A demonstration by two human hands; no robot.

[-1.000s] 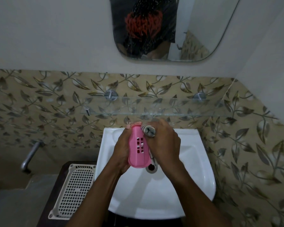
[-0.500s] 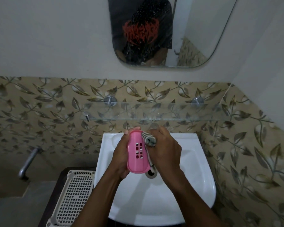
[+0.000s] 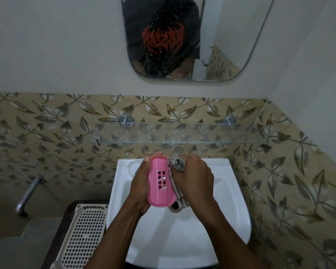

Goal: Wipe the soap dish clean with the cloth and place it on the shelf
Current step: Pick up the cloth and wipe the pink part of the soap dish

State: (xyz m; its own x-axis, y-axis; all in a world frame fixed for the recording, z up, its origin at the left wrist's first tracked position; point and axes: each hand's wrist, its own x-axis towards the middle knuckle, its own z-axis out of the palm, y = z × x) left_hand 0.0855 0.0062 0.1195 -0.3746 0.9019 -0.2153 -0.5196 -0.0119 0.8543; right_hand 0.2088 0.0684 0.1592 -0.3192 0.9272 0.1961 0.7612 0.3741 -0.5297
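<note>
My left hand point(image 3: 141, 186) grips a pink oval soap dish point(image 3: 160, 181) with slotted holes, held on edge over the white sink point(image 3: 182, 239). My right hand point(image 3: 194, 181) is closed around a grey striped cloth point(image 3: 177, 166), which is pressed against the dish's right side and hangs down to about the drain. Above the sink, a clear glass shelf point(image 3: 182, 133) runs along the leaf-patterned tiled wall on two metal brackets, and it is bare.
A mirror point(image 3: 182, 39) hangs on the wall above the shelf and reflects a person's dark shirt. A white perforated plastic tray point(image 3: 83, 235) lies on a dark surface left of the sink. A metal tap point(image 3: 27, 195) sticks out of the left wall.
The view has tilted slightly, so the mirror and shelf sit lower in frame. The cloth has slid down along the dish's side; both hands remain over the sink.
</note>
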